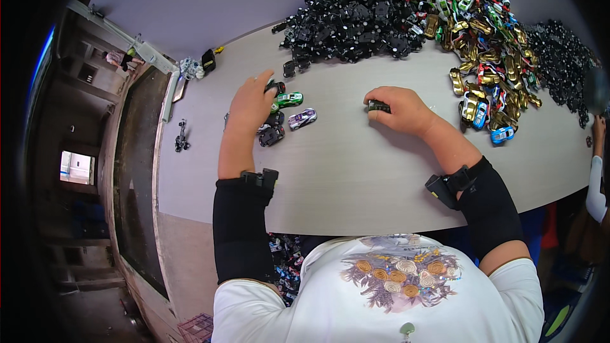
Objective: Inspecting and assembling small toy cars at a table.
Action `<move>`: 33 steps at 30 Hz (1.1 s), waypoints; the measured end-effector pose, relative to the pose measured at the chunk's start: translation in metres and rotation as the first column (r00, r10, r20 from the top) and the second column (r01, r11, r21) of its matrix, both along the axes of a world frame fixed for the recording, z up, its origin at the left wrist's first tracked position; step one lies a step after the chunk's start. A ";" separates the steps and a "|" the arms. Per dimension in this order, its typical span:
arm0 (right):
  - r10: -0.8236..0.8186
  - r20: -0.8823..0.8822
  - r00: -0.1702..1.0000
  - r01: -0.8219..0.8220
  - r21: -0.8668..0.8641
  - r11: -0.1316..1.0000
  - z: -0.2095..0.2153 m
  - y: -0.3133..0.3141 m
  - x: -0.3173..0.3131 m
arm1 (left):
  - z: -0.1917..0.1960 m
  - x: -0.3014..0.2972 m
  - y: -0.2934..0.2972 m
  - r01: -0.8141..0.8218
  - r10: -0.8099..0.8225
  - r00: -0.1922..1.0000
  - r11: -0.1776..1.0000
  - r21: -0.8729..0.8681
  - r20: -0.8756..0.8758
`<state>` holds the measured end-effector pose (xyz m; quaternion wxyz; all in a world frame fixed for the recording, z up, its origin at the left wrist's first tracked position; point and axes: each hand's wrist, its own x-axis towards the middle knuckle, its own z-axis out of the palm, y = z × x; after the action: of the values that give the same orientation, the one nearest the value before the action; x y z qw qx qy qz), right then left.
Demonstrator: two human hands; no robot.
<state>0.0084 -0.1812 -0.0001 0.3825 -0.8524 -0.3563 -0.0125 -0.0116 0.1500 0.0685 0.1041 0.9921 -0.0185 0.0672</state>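
My left hand [251, 105] is over a small group of toy car parts, its fingers closed at a black toy car chassis [279, 87]; the hand partly hides it. Right beside it lie a green toy car body [290, 100] and a white and purple one [302, 119]. Another black chassis [271, 135] rests below, by my wrist. Farther right, my right hand [400, 109] grips a dark toy car chassis [379, 106] between thumb and fingers, low over the table.
A heap of black chassis [356, 22] fills the far side, beside a pile of colourful car bodies [489, 57]. Small black parts [562, 63] are heaped farther right. One dark piece [182, 136] lies near the left table edge. Another person's arm [597, 171] shows at far right.
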 end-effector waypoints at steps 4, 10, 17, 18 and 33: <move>0.064 0.036 0.997 -0.063 -0.025 0.998 0.000 0.000 0.000 | -0.006 0.009 0.012 -0.072 0.076 0.997 0.983 0.171 -0.016; 0.098 0.116 0.988 -0.098 -0.008 0.995 -0.007 0.001 0.001 | -0.027 0.058 -0.016 0.092 -0.095 0.995 0.989 0.119 0.025; 0.069 0.002 0.998 -0.069 -0.016 0.997 0.001 -0.001 -0.003 | -0.045 0.091 -0.014 0.040 -0.031 0.998 0.986 0.163 -0.055; 0.056 0.004 0.998 -0.056 -0.012 0.998 0.003 -0.001 -0.002 | -0.042 0.094 -0.010 0.053 -0.044 0.998 0.984 0.168 -0.054; -0.773 0.213 0.597 0.801 -0.111 0.588 0.043 -0.097 0.089 | -0.063 0.046 -0.144 -0.171 -0.233 0.967 -0.289 -0.942 -0.104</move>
<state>0.0977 -0.2783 0.0425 0.2255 -0.9516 0.0327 -0.2064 0.0347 0.0063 0.0052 0.8609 0.5026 0.0296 -0.0738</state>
